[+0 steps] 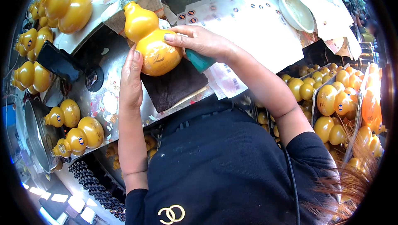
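Note:
A glossy yellow gourd-shaped bottle (159,53) lies tilted between my hands, its neck pointing away from me toward the upper left. My left hand (132,76) supports its wide lower bulb from the left, fingers pressed along the side. From the right, my right hand (199,40) grips the bottle near its waist, thumb on the front; some of its fingers are hidden. A teal piece (200,60) shows beneath the right palm, and I cannot make out what it is. The bottle's neck is beside a cloth-wrapped block (147,1). Below the bottle is a dark folded cloth (172,88).
Sheets of round stickers (244,30) cover the table's right side, with a pale bowl (296,11) beyond. A phone on a stand (60,63) is at left. More gourd bottles (91,131) sit in a metal pan (37,136); racks of them (327,100) stand at right.

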The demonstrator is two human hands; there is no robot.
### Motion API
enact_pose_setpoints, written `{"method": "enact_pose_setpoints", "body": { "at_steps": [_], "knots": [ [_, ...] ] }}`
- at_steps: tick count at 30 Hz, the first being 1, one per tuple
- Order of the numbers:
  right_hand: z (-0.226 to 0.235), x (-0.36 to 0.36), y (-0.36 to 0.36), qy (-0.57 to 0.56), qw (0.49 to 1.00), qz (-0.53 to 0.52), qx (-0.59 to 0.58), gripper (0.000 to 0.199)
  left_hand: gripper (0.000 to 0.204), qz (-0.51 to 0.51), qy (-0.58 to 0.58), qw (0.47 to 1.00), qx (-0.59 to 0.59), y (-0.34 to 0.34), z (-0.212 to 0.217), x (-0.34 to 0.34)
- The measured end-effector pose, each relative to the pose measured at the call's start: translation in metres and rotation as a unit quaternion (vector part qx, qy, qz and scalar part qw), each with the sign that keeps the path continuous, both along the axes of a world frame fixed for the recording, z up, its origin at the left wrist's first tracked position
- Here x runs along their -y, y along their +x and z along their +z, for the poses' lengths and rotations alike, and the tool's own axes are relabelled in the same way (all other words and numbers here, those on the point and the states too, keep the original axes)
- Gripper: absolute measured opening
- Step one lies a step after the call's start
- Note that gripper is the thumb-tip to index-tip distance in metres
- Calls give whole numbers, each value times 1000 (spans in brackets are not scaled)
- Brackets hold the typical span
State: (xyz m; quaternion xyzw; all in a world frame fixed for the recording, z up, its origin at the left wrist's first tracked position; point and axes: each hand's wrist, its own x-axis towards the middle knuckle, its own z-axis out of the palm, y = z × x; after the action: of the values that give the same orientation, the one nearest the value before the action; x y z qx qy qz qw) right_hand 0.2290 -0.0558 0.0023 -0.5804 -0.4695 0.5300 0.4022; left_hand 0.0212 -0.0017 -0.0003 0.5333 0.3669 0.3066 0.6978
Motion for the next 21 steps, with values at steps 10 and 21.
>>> {"method": "enact_pose_setpoints", "body": {
  "at_steps": [10,21],
  "knots": [
    [1,5,-1,-40,996,-26,-70,50,62,18,5,1000,-4,-2,-7,-5],
    [31,39,-25,222,956,-90,170,35,66,67,144,984,-76,21,8,13]
  ]
}}
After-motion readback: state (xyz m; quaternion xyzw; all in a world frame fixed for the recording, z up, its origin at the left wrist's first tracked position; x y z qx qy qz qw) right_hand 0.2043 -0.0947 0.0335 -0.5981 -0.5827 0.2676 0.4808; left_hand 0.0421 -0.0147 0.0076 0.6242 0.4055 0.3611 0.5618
